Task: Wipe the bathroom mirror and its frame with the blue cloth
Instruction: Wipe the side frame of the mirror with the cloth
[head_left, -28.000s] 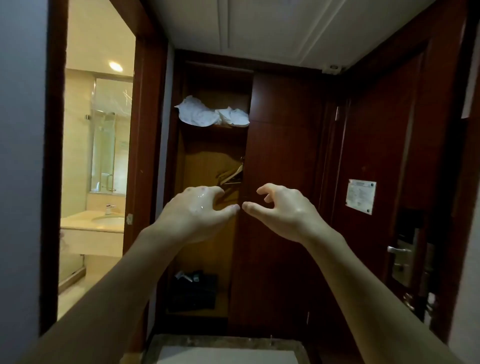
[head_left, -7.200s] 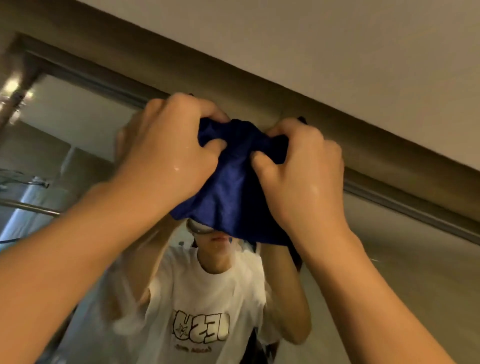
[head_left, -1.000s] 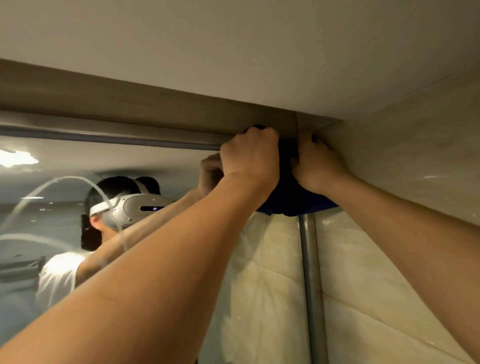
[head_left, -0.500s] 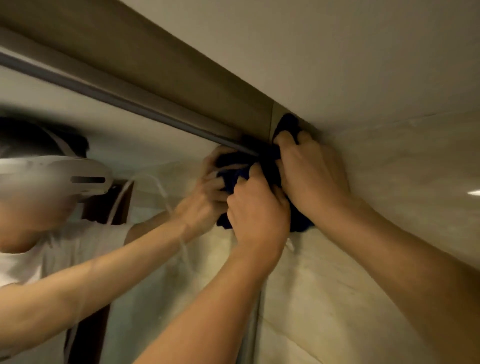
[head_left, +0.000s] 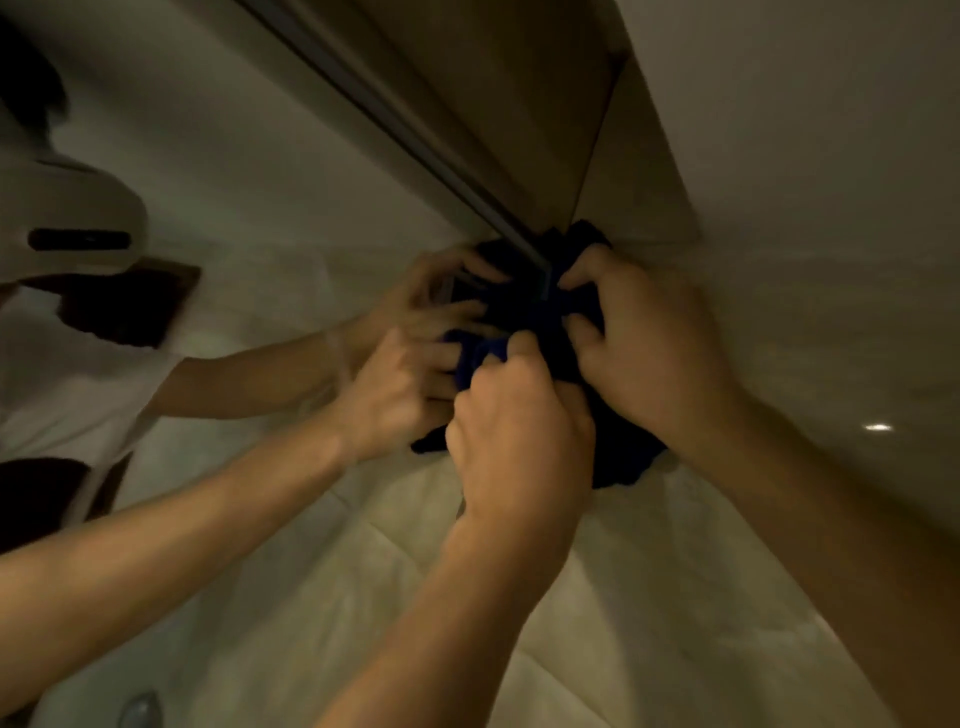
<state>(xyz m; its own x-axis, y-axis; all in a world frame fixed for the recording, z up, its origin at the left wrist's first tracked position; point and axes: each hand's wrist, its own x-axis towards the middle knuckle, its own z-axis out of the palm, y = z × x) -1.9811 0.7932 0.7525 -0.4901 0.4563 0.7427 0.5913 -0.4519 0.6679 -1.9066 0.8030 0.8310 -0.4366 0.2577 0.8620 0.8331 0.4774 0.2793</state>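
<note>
The dark blue cloth (head_left: 618, 452) is bunched against the mirror's upper right corner, where the grey metal frame (head_left: 415, 140) meets the tiled side wall. My left hand (head_left: 519, 431) grips the lower part of the cloth with curled fingers. My right hand (head_left: 649, 343) clutches the upper part and presses it onto the frame corner. The mirror (head_left: 249, 176) fills the left side and reflects both arms, the hands and the cloth. Most of the cloth is hidden under my hands.
The beige tiled side wall (head_left: 805, 291) runs along the right, close to my right forearm. A dark strip of wall above the frame (head_left: 498, 83) meets the ceiling (head_left: 779, 78). The reflection shows a person in a white shirt wearing a headset.
Both hands and the cloth have slid a little down from the frame's top corner along the right edge. The view has tilted further and moved closer to the mirror.
</note>
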